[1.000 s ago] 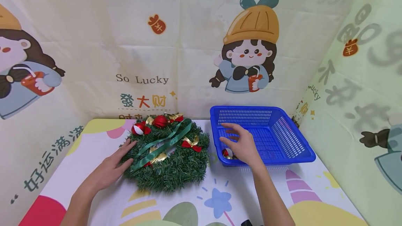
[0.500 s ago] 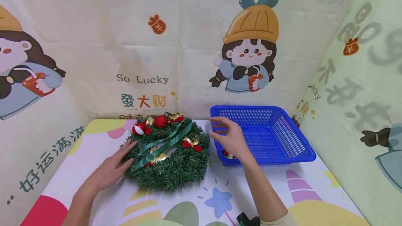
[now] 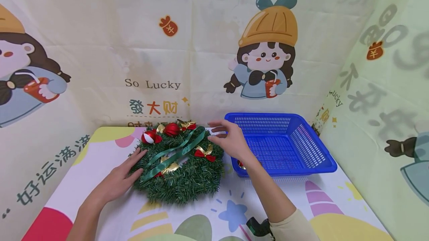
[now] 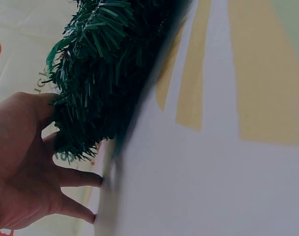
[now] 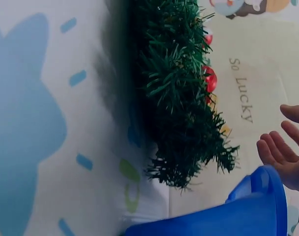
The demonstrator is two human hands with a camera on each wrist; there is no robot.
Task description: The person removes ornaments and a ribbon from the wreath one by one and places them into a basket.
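A green pine wreath (image 3: 201, 181) lies on the table, decorated with a red ball (image 3: 171, 129), a red-and-white ball (image 3: 149, 137) and several red-and-gold bows (image 3: 205, 154). Green ribbon (image 3: 167, 162) runs across its middle. My left hand (image 3: 114, 181) rests against the wreath's left edge, fingers spread; in the left wrist view, two fingers (image 4: 80, 177) reach down to the table. My right hand (image 3: 231, 142) hovers beside the wreath's upper right edge, with thumb and fingers apart. Nothing shows between them in the right wrist view, where the hand (image 5: 289, 152) is partly cut off.
A blue plastic basket (image 3: 285, 144) stands right of the wreath, under my right hand and forearm. Small red-and-white ornaments (image 3: 241, 164) lie in its near left corner, mostly hidden by the forearm. Printed cloth walls (image 3: 201, 47) enclose the table's back and sides.
My right hand has moved left from over the basket to the wreath's upper right edge. The left hand and the wreath stay in place.
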